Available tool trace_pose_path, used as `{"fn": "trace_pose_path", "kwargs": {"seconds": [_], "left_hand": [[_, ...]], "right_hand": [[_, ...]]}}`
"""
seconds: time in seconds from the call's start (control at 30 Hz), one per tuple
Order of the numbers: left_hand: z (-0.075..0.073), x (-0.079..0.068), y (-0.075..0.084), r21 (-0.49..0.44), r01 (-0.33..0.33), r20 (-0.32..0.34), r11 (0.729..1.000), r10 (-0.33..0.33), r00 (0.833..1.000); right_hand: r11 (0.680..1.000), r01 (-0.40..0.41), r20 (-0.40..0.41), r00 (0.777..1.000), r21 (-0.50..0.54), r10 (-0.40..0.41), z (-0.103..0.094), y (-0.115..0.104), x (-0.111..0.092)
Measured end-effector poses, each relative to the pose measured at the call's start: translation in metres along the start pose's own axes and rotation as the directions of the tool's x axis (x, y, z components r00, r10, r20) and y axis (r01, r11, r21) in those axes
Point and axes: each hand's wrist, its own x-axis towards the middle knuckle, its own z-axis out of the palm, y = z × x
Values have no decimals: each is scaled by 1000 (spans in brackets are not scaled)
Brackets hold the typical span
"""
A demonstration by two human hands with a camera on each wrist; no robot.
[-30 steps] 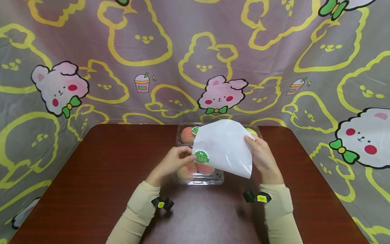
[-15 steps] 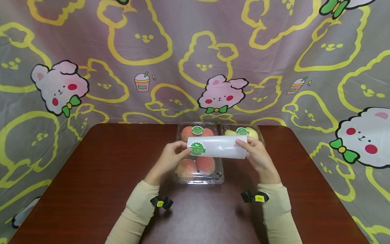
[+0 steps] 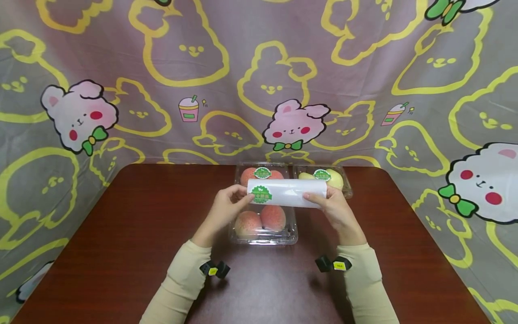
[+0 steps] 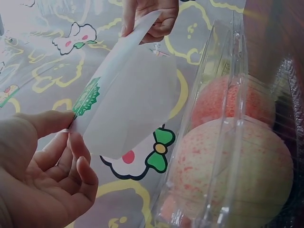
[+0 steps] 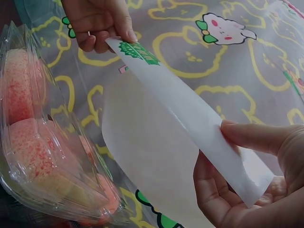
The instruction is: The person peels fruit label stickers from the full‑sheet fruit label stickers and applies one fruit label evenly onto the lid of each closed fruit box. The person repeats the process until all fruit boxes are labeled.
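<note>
A glossy white sticker sheet (image 3: 289, 191) is stretched between both hands, curved over so it shows as a narrow band in the head view. Near its left end is a round green sticker (image 3: 261, 194) with scalloped edges. My left hand (image 3: 225, 206) pinches that end between thumb and fingers, the thumb right at the sticker's edge (image 4: 86, 97). On the other end, my right hand (image 3: 339, 210) grips the sheet with the thumb on top and fingers behind. Below the sheet sits a clear plastic box (image 3: 265, 240) of peaches (image 3: 273, 218), its back part hidden by the sheet.
Behind stand another clear box of peaches (image 3: 248, 174) with a green sticker (image 3: 262, 173) on its lid, and a clear box of pale yellow fruit (image 3: 335, 178), also with a sticker. The brown table (image 3: 133, 225) ends at a patterned curtain (image 3: 226, 54).
The sheet has gone from spread upright to curved over into a narrow band and dropped lower, uncovering the rear boxes. The right hand has shifted slightly left and down along it.
</note>
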Motion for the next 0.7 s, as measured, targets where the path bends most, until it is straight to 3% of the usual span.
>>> {"fn": "trace_pose_path", "kwargs": {"seconds": [0.17,0.37,0.47,0.7], "left_hand": [[1,0,0,17,-50,-100,999,52,994],[3,1,0,43,-119,-212,992,125,969],[3,0,1,82,-134,-216,988,149,965],[5,-3,3,107,-151,-165,983,167,972]], "right_hand": [[1000,7,-19,1000,-3,-7,1,0,1],[999,9,-40,999,-34,-11,1,0,1],[999,15,-42,999,-35,-17,2,-1,0],[999,17,-42,999,-36,-19,4,-3,-2]]}}
